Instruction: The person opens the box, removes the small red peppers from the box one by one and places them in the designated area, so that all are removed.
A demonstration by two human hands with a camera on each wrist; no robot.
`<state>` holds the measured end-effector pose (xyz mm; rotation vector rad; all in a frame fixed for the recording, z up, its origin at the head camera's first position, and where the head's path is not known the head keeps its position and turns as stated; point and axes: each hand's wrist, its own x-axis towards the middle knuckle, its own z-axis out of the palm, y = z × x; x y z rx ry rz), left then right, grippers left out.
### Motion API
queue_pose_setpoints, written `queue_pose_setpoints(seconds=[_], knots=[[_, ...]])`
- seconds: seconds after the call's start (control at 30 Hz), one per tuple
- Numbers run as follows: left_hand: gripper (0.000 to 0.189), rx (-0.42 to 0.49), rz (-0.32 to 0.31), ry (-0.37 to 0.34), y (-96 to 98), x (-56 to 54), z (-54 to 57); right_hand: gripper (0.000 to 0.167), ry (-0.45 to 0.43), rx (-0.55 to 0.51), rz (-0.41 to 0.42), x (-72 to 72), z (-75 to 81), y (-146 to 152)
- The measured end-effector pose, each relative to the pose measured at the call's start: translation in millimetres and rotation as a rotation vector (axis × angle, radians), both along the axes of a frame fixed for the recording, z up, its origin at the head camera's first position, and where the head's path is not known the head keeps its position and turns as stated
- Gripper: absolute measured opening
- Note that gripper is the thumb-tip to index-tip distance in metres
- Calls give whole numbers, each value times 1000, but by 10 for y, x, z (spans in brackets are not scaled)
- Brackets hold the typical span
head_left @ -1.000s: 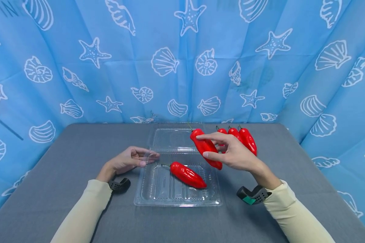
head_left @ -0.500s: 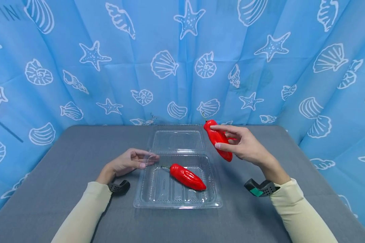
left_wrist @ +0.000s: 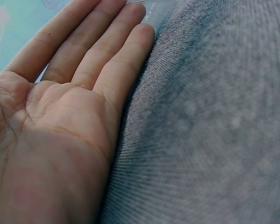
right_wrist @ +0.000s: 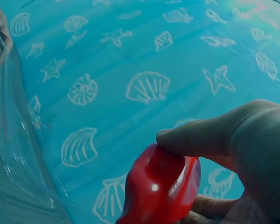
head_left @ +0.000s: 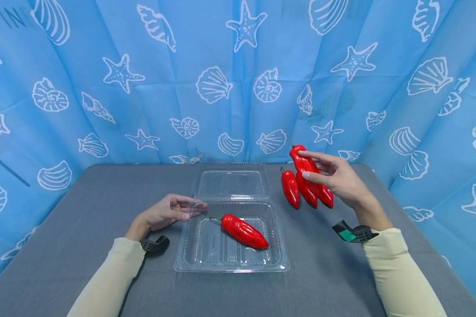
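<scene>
Okay, so the right grip [head_left: 337, 176] pinches a red pepper [head_left: 299, 154] between thumb and fingers, maybe by its sides so the stem sticks up free. Three loose peppers [head_left: 290, 189] lie near that grip on the worktop [head_left: 115, 189]; can't tell if they touch the held one. Left grip [head_left: 170, 212], fingers fairly straight, sits at the clear tray's [head_left: 232, 267] left side, probably to steady it. Five peppers total: one pinched, three loose, one in the tray [head_left: 243, 232], right of the left grip. One tray, one folded-back lid [head_left: 232, 182].
</scene>
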<state>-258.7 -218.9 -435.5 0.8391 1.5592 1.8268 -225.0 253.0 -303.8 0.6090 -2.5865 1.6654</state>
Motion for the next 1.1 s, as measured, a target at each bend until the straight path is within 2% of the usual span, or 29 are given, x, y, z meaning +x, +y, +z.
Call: queue_pose_setpoints(seconds=[0.37,0.6,0.83,1.1], knots=[[51,12,-5,1,-2,15,-2,58,12,12,-108,-81,-62,245],[51,9,-1,5,5,14,-1,59,-56,-3,-196,-168,-137,400],[51,12,-1,4,2,14,-6,60,-72,-34,-233,-206,-192,531],[49,16,-2,9,-1,12,-9,65,-144,6,-319,-294,-306,665]])
